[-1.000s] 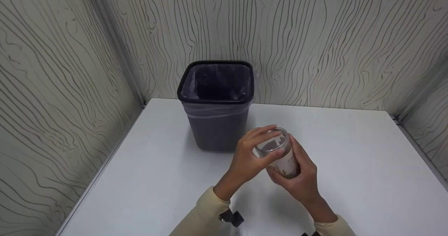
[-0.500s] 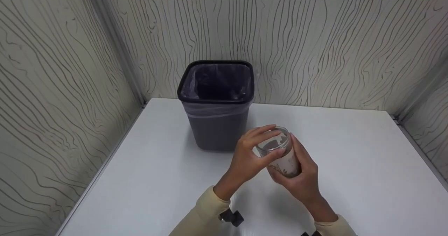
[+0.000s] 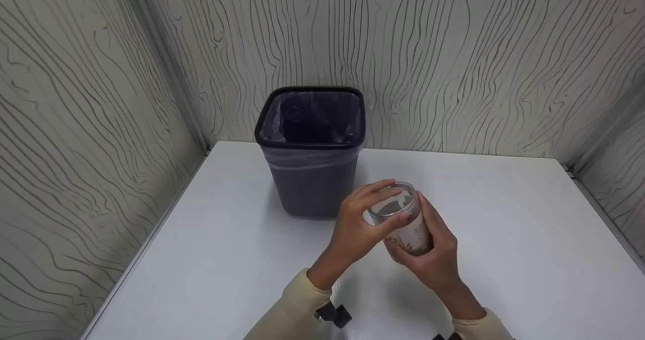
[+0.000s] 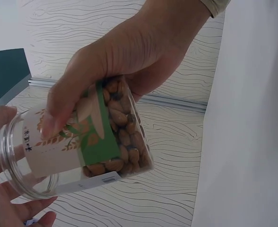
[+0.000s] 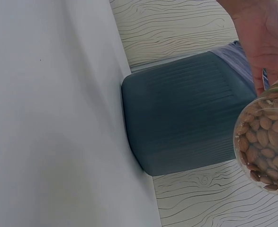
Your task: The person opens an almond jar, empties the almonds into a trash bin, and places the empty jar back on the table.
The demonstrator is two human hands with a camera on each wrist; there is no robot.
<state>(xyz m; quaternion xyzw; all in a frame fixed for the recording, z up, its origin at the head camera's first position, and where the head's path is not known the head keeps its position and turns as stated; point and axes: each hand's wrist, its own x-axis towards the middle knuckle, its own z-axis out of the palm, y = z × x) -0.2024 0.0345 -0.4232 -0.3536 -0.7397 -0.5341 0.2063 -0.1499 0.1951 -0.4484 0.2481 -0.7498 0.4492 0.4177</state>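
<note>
A clear jar point(image 3: 412, 236) of almonds is held tilted above the white table, between both hands. My right hand point(image 3: 436, 254) grips its body from the right; the left wrist view shows that thumb lying across the printed white and green label point(image 4: 98, 135). At the jar's mouth, my left hand point(image 3: 360, 226) curls its thumb and fingers around the clear rim point(image 4: 15, 161). Whether a clear lid covers the mouth I cannot tell. Almonds point(image 5: 269, 142) fill the bottom end, as seen through the base in the right wrist view.
Behind and left of the hands stands a dark grey trash bin point(image 3: 312, 184) with a clear liner folded over its rim. It rests on the white table point(image 3: 227, 249). Wood-patterned panels point(image 3: 428, 63) enclose the back and sides.
Barely anything differs. The jar has turned or shifted very slightly within the hands, while both hands keep nearly the same place.
</note>
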